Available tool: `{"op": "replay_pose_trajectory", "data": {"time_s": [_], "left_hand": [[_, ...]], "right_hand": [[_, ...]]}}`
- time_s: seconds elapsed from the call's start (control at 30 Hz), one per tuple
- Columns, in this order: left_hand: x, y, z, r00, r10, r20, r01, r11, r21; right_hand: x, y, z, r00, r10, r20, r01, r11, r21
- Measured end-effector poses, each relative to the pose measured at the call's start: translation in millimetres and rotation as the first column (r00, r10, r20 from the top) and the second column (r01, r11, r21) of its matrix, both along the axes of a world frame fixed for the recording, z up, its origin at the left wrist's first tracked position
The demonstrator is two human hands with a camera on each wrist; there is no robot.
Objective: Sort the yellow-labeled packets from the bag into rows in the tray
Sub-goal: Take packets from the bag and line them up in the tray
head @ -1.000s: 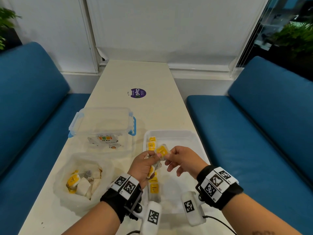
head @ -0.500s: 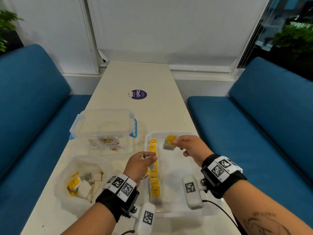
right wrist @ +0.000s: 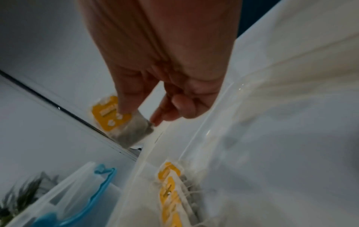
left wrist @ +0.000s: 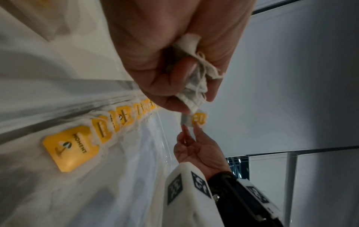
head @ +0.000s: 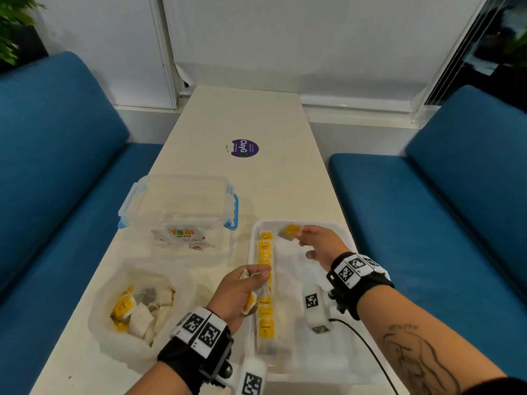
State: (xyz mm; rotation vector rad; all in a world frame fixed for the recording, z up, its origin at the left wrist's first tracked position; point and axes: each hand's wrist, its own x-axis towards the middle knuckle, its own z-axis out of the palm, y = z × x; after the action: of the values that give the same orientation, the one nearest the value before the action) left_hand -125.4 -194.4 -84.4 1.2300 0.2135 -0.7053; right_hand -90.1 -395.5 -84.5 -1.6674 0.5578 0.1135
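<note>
A clear tray (head: pixel 339 232) lies on the table with a row of yellow-labeled packets (head: pixel 265 263) along its left side, also seen as the row (left wrist: pixel 101 130) and the row (right wrist: pixel 170 192). My right hand (head: pixel 319 243) pinches one yellow-labeled packet (head: pixel 290 231) at the tray's far end, right of the row's top; the same packet (right wrist: pixel 120 121) hangs from finger and thumb. My left hand (head: pixel 242 289) grips a bunch of packets (left wrist: pixel 194 86) over the row's middle. A clear bag (head: pixel 134 306) holding more packets sits left of the tray.
A clear lidded box (head: pixel 179 206) with blue clasps stands behind the bag. A purple sticker (head: pixel 244 147) marks the table's middle. Blue benches (head: pixel 427 223) flank the narrow table (head: pixel 242 115) on both sides.
My right hand took one packet from the left hand's bunch and carried it away to the tray's far end. My left hand stayed over the row with its bunch.
</note>
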Motion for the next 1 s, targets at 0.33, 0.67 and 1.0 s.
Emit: {"op": "replay_pose_trajectory", "data": {"time_s": [0.33,0.67,1.0], "left_hand": [[10.5,-4.5,3.3,0.999,0.038,0.037,-0.039,0.998,0.04],[7.2,-3.2,-1.4,0.999,0.035,-0.031,-0.035,0.999,0.026],[8.2,-0.8,-2.2,0.999,0.015,-0.042,-0.015,1.0,0.014]], "right_hand": [[5.6,-13.9,-2.8,0.995,-0.037,0.09,0.025,0.991,0.131],[31.3,-10.4,-24.6,0.929,0.115,-0.351,-0.167,0.978,-0.123],[53.2,2.6,-30.7,0.925,0.152,-0.349,-0.282,0.889,-0.36]]}}
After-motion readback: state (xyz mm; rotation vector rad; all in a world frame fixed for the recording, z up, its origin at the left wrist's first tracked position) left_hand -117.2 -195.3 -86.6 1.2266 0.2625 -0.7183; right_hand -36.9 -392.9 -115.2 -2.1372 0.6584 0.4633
